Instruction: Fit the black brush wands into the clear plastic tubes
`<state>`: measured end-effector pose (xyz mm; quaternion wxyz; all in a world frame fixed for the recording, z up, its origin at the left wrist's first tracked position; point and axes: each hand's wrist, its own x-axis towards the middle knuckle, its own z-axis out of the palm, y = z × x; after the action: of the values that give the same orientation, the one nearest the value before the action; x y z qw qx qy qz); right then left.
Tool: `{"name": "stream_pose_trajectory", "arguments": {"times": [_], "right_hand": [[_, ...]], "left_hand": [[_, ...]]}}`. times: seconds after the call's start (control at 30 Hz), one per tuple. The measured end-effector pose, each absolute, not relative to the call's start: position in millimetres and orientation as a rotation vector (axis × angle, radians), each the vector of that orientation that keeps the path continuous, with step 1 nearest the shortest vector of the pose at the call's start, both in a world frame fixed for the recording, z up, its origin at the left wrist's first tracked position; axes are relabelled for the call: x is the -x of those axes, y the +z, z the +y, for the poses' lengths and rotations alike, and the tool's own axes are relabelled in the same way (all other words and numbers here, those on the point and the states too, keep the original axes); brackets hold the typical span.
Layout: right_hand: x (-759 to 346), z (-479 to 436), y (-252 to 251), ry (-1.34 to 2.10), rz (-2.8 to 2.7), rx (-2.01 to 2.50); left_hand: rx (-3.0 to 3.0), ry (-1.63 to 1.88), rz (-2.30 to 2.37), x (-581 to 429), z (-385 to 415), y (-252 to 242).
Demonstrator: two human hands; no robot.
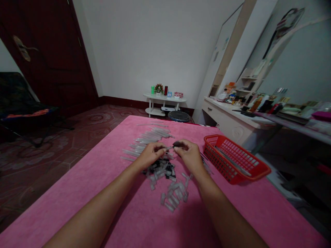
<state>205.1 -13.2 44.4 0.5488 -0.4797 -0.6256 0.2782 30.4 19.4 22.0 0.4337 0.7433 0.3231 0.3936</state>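
Observation:
My left hand is closed, its thumb and fingers pinching a short clear plastic piece that points to the right. Close beside it, my right hand pinches a small black piece; whether the two pieces touch I cannot tell. Under the hands lies a mixed pile of black and clear short pieces. Nearer to me is a heap of short clear plastic pieces. Long clear plastic tubes lie in a loose row beyond my left hand. Several thin dark sticks lie partly hidden behind my right wrist.
A red plastic basket with long thin sticks in it stands at the right of the pink-covered table. Beyond are a low white stand and a dresser crowded with bottles. A folding chair stands at the left.

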Motion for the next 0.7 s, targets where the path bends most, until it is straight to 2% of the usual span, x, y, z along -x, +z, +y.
{"name": "stream_pose_trajectory", "arguments": {"times": [0.7], "right_hand": [[-204.4,-14.1,42.7,0.567,-1.541,1.151]], "left_hand": [[-1.874,0.970,0.819,-30.7,17.1,23.3]]}}
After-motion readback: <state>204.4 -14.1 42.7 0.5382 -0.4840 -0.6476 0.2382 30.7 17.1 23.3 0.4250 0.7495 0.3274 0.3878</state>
